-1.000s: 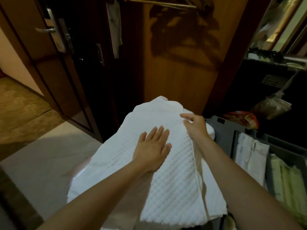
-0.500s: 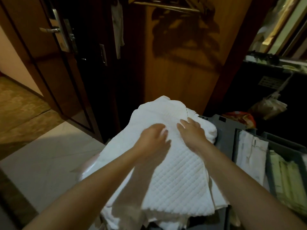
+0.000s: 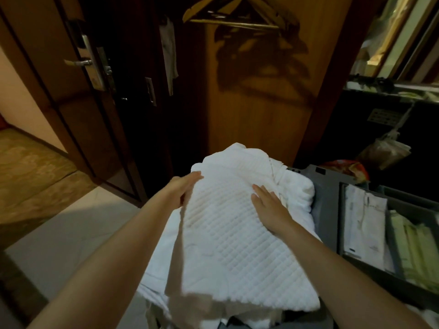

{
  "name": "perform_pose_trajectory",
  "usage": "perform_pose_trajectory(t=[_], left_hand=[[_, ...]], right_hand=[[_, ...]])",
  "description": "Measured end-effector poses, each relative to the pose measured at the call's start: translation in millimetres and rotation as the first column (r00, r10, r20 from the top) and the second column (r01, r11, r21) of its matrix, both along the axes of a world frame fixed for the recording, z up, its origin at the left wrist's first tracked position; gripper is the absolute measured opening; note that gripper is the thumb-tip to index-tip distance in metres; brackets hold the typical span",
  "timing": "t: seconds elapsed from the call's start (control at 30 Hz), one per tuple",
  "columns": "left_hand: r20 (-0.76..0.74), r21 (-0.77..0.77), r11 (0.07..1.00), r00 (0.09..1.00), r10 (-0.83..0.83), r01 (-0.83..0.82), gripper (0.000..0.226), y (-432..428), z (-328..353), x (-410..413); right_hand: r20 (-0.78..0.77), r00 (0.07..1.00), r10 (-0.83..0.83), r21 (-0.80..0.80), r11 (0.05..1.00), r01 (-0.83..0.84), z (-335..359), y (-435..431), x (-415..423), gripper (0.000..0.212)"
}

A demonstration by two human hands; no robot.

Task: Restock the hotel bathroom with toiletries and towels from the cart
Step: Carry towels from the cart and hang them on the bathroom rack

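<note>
On the cart [image 3: 327,193], the right hand [image 3: 270,210] lies flat atop the quilted towel [image 3: 232,245]; the left hand [image 3: 183,188] meets its edge, grip hidden. Lifted unevenly, it could unfold.

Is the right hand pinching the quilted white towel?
No, the right hand lies flat on top of the quilted white towel, with its fingers straight.
</note>
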State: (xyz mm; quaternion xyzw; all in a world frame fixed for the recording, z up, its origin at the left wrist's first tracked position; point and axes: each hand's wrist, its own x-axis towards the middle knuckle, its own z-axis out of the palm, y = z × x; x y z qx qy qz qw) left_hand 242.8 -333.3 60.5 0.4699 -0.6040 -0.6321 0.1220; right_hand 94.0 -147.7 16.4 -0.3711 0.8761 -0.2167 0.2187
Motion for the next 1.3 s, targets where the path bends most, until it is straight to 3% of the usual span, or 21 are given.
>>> perform_pose_trajectory(t=[0.13, 0.37, 0.47, 0.6, 0.73, 0.83, 0.93, 1.03, 1.17, 1.23, 1.3], left_hand=[[0.004, 0.174, 0.940, 0.954, -0.299, 0.294, 0.040, 5, 18, -5], [-0.064, 0.199, 0.932, 0.953, -0.297, 0.304, 0.043, 18, 23, -3], [-0.091, 0.153, 0.955, 0.966, -0.244, 0.255, 0.044, 24, 27, -2], [-0.167, 0.052, 0.985, 0.974, -0.152, 0.163, 0.047, 28, 49, -3], [-0.254, -0.013, 1.000, 0.967, -0.024, 0.022, 0.053, 34, 90, -14], [-0.351, 0.010, 0.998, 0.934, 0.066, -0.066, 0.036, 32, 121, -19], [-0.413, 0.044, 0.985, 0.894, 0.172, -0.169, 0.031, 24, 130, -26], [-0.465, 0.132, 0.958, 0.837, 0.288, -0.256, 0.035, 26, 128, -36], [-0.589, 0.362, 0.902, 0.692, 0.418, -0.237, 0.044, 43, 129, -44], [-0.628, 0.460, 0.863, 0.612, 0.481, -0.206, 0.045, 52, 130, -48], [-0.644, 0.500, 0.845, 0.570, 0.511, -0.192, 0.043, 59, 130, -52]], right_hand=[[0.028, 0.999, 0.019, -0.049, 0.999, -0.017, 1, 6, 1, 0.048], [0.060, 0.998, -0.021, -0.092, 0.995, 0.027, -1, 6, 0, 0.048], [0.057, 0.998, -0.016, -0.101, 0.995, 0.022, 2, 7, 1, 0.047], [0.260, 0.965, 0.019, -0.187, 0.982, 0.030, 24, 7, -7, 0.047], [0.250, 0.968, -0.027, -0.248, 0.965, 0.091, 64, 7, -17, 0.049], [0.205, 0.958, -0.201, -0.442, 0.854, 0.274, 91, 9, -21, 0.043], [0.101, 0.938, -0.332, -0.679, 0.666, 0.309, 119, 13, -14, 0.031], [0.211, 0.957, -0.200, -0.788, 0.545, 0.288, 143, 10, 6, 0.023], [0.381, 0.921, -0.076, -0.807, 0.458, 0.372, 162, 6, 32, 0.031], [0.526, 0.850, 0.021, -0.750, 0.482, 0.452, 167, 6, 38, 0.034], [0.672, 0.731, 0.123, -0.615, 0.643, 0.457, 170, 7, 45, 0.052]])
